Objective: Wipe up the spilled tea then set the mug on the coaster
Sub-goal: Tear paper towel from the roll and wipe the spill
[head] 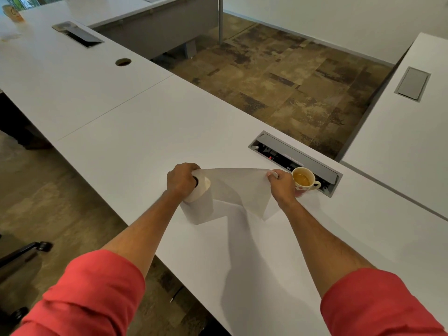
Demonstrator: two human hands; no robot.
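A white paper towel roll [200, 190] is lifted above the white desk [135, 132], gripped at its top end by my left hand [181, 179]. A sheet of towel [238, 187] stretches from the roll to my right hand [281, 184], which pinches its far corner. Just right of that hand stands a cream mug [304, 181] with tea in it, handle pointing right. No spill or coaster can be made out around the mug; the sheet and my hands hide part of the desk.
An open grey cable box [294, 162] is sunk into the desk right behind the mug. The desk's far edge drops to patterned carpet [278, 76]. Another desk [407, 132] joins at the right. A chair base [26, 253] stands at lower left.
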